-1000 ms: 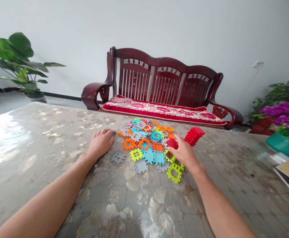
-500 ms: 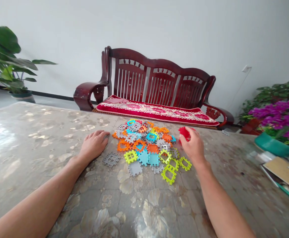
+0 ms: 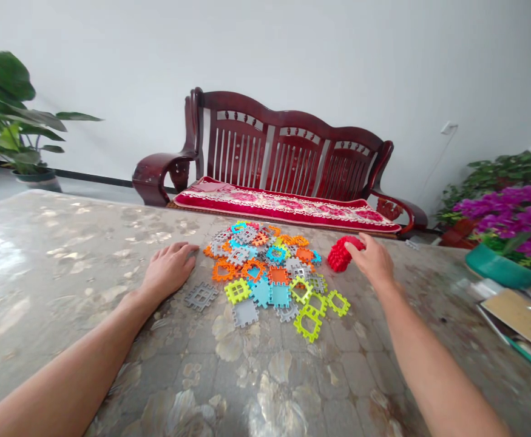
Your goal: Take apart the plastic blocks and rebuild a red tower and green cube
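A heap of flat notched plastic pieces in orange, blue, grey and lime lies mid-table, with an orange piece (image 3: 278,275) near its centre. Beside its left edge, my left hand (image 3: 170,265) rests palm down on the table, fingers spread a little and holding nothing. A grey window-shaped piece (image 3: 201,296) lies just right of that wrist. Right of the heap is a red stack of notched pieces (image 3: 340,254). My right hand (image 3: 372,258) has its thumb and fingers closed on the stack's right side. Several lime frames (image 3: 309,322) lie at the heap's front right.
The patterned tabletop (image 3: 165,376) fills the foreground. On the right are a teal planter (image 3: 504,267) with purple flowers and a tray of papers (image 3: 522,312). A wooden bench (image 3: 287,152) stands beyond the table, and a potted plant (image 3: 35,179) is at far left.
My right hand has shifted to the right, and more of the red stack shows beside it. My left hand stays resting in place. The whole view has shifted slightly.
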A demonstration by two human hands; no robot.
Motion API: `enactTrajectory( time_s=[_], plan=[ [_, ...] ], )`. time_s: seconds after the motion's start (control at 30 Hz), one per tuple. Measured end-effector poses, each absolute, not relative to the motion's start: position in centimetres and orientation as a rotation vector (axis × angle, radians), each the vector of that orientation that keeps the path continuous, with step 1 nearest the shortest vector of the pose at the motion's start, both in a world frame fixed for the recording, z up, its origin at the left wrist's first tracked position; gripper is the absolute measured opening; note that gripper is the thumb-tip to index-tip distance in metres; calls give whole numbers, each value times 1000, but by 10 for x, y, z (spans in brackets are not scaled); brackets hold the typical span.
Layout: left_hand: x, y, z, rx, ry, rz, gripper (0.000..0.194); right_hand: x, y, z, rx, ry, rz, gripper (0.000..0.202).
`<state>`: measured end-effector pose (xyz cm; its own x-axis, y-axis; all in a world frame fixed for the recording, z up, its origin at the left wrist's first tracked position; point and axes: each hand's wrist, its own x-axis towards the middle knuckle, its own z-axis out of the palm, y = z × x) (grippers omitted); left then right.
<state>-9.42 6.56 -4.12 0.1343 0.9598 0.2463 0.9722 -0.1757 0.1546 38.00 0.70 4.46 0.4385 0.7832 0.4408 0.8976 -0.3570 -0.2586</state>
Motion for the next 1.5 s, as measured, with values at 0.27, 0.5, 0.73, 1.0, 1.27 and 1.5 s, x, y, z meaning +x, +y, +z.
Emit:
enactTrajectory(
  time_s=[0.27, 0.5, 0.73, 1.0, 1.27, 1.5],
  plan=[
    [-93, 64, -39, -2333, -1989, -426, 47, 330, -4, 36, -1734, -1634, -384, 36],
    [-92, 63, -39, -2356, -1969, -382, 50, 256, -1, 1, -1579, -2005, 15, 34],
    [-89, 63, -42, -2545, -1758, -364, 56, 205, 11, -5, -1479, -2292, 83, 45],
    [-88, 63, -43, -2651, -1707, -455, 50, 179, 1, -4, -1400, -2379, 164, 38],
    [-87, 63, -38, -2623, -1759, -559, 29, 184, 39, 3, -1514, -2131, 102, 32],
    [-83, 54, -21, -2422, -1915, -461, 35, 167, 52, -3, -1681, -2320, 54, 35]
  ],
)
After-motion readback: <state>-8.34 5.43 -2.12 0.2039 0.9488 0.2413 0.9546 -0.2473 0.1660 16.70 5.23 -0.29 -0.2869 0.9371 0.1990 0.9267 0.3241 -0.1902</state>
